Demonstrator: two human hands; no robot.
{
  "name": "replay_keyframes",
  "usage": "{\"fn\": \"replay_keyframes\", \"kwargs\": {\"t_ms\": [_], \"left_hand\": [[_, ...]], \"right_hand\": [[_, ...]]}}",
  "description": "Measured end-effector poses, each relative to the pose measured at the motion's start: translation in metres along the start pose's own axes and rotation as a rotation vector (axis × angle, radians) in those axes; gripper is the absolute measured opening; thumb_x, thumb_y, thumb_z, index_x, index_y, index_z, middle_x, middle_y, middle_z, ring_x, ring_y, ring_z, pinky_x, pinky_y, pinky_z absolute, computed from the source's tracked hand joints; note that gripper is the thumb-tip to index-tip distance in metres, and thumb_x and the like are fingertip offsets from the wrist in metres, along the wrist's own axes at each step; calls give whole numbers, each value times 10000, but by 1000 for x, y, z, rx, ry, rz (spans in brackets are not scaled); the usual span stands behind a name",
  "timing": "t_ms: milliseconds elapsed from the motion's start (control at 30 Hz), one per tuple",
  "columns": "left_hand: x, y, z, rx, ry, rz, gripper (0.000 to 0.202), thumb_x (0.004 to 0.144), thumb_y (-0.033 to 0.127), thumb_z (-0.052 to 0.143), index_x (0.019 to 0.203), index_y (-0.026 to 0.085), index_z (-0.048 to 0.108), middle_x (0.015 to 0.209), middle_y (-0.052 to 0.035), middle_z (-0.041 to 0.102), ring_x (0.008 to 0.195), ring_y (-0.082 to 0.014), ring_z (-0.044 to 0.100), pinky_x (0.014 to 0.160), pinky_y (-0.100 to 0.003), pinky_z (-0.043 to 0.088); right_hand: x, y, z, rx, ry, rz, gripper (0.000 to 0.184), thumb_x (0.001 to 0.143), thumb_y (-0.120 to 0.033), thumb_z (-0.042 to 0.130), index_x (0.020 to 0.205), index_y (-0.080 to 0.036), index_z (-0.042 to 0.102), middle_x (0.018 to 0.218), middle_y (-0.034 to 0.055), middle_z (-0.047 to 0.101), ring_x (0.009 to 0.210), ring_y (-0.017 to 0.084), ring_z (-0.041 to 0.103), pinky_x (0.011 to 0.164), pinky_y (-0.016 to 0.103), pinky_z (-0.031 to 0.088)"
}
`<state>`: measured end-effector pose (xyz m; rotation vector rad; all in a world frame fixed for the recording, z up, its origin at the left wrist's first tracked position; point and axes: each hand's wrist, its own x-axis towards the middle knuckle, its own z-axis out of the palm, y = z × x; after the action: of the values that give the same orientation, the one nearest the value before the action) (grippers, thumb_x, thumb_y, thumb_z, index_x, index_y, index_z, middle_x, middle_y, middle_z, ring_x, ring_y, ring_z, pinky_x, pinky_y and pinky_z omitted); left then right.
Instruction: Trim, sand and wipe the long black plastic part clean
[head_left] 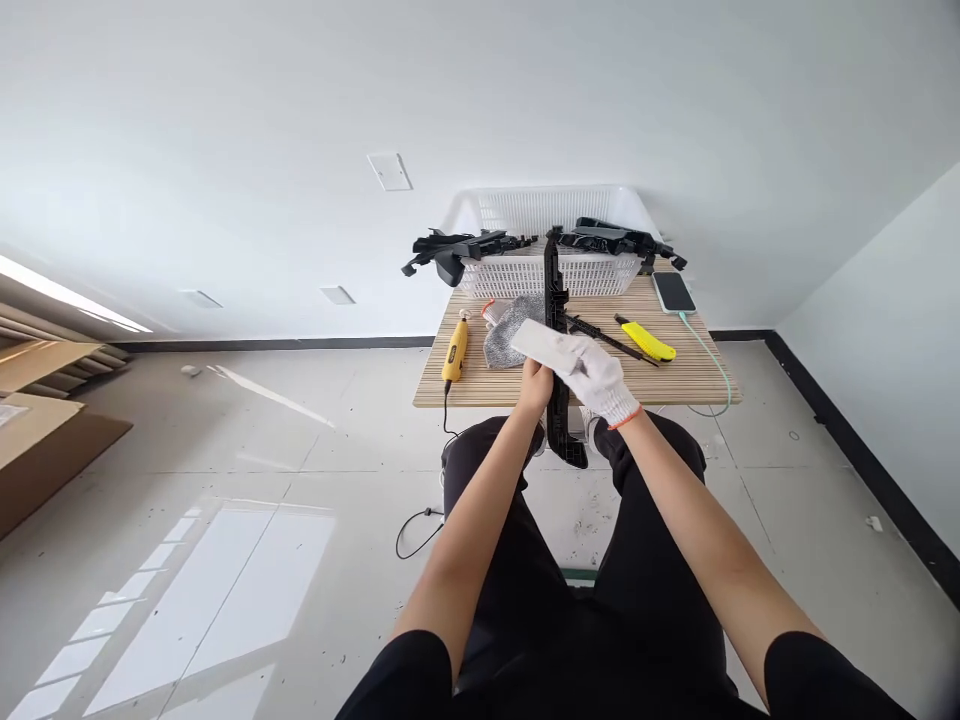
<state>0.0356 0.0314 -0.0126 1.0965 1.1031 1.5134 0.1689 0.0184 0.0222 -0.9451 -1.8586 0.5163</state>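
You sit with your knees at the near edge of a slatted wooden surface [480, 388], facing a white wall [285, 180] above a pale tiled floor [360, 530]. Cardboard boxes [45, 440] stand away to your left. On the surface, a yellow power tool [454, 352] lies at the left, with a grey glove [512, 335] beside it. To the right are a thin black rod [611, 340], a yellow knife [649, 342] and a phone [673, 292] with a green cable [709, 350] plugged in.

A white basket [510, 280] stands at the back, by the wall. Black plastic parts [611, 238] lie in it to both sides, their ends jutting over the rim.

Between your hands, a long black part [556, 415] runs from the basket's front past the near edge. Your bare left hand [535, 388] has its fingers clamped on it around mid-length. Your gloved right hand [600, 378] grips a flat white strip [541, 345], angled across the part; whether the strip touches it, you cannot tell from here.
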Motion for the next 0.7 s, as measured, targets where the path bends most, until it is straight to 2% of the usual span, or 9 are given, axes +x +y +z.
{"fn": "replay_keyframes", "kwargs": {"t_ms": [100,167,267,333,400,467,533,633,700], "left_hand": [[21,-6,-5,22,11,-56,358,882,445,687,1127,185,668,1080,-112,763,1197,-289,655,1116,-475,473],[33,-9,-10,41,-5,-106,299,906,425,652,1091,190,670,1101,-114,756,1215,-285,643,1125,-466,464],[43,-7,-14,148,-127,-129,228,947,382,568,1010,188,668,1115,-106,745,1239,-295,630,1100,-460,479],[41,-3,-13,260,-216,-48,209,962,350,538,1038,189,646,1109,-92,737,1227,-283,635,1097,-458,478],[34,1,-12,360,-233,24,208,950,327,575,1114,201,595,1039,-74,733,1113,-260,688,1035,-446,520],[24,4,-11,385,-217,-20,234,954,324,587,1154,218,528,909,-47,719,868,-229,738,853,-407,594],[15,5,-10,322,-213,-86,229,976,332,555,1168,235,476,870,-28,706,688,-193,724,686,-356,604],[5,8,-10,269,-212,-116,246,991,341,529,1201,245,443,919,-25,712,627,-159,707,608,-313,588],[-1,11,-10,306,-195,-116,260,997,370,527,1210,243,449,922,-18,716,628,-145,700,612,-299,577]], "right_hand": [[21,7,9,-239,-127,-100,311,909,-246,620,1203,-242,720,1305,97,715,1261,269,647,1098,440,518],[36,11,14,-317,-155,-141,331,938,-240,601,1257,-245,692,1401,86,664,1371,249,569,1159,431,471],[59,22,16,-367,-116,-124,340,962,-291,606,1292,-232,665,1472,76,612,1475,248,458,1167,445,472],[70,31,17,-363,-66,-89,316,976,-307,593,1274,-236,671,1441,66,637,1494,253,433,1173,460,470],[75,39,20,-268,-9,-99,317,993,-315,561,1286,-246,662,1401,55,665,1471,249,465,1186,457,458],[76,45,22,-49,53,-129,359,1009,-359,527,1342,-260,619,1385,52,671,1366,236,577,1142,433,505],[76,48,23,192,98,-100,405,1022,-420,486,1396,-285,564,1375,50,667,1183,211,690,1013,399,595],[76,48,15,385,216,83,401,1018,-431,458,1402,-334,527,1332,33,667,966,168,731,809,337,650],[78,46,4,445,297,195,346,970,-368,525,1312,-335,565,1299,16,668,883,144,722,734,296,648]]}}
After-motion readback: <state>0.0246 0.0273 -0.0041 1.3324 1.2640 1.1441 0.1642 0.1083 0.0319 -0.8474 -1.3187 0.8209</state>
